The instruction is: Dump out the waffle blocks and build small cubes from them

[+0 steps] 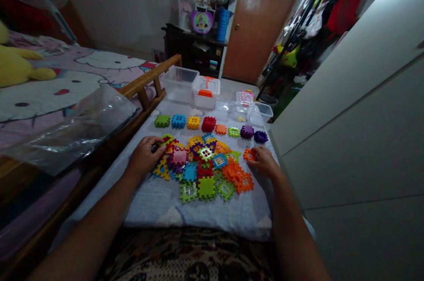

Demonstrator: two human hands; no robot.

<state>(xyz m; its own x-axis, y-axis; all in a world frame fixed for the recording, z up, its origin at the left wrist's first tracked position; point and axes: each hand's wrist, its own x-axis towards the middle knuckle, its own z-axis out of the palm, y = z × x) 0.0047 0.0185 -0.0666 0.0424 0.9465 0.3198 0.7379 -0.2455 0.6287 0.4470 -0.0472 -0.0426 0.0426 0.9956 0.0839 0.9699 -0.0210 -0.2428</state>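
Observation:
My left hand (148, 153) is at the left edge of a loose heap of plastic interlocking building tiles. Its fingers are closed on a light green tile (168, 139). On the right of the heap, my right hand (265, 161) pinches an orange tile (249, 154). The heap mixes colours and shapes: a plain green square tile (207, 188), a blue square tile (190, 172), an orange window tile (245, 181) and a yellow triangle tile (161, 169). Behind it runs a row of stacks sorted by colour, from a green stack (162, 121) to a purple stack (261, 137).
Clear plastic bins (180, 84) and a lidded box with an orange handle (206, 92) stand at the table's far end. A wooden bed rail (150, 80) borders the left, with a clear plastic bag (82, 126) beside it. A white cabinet (347, 139) borders the right.

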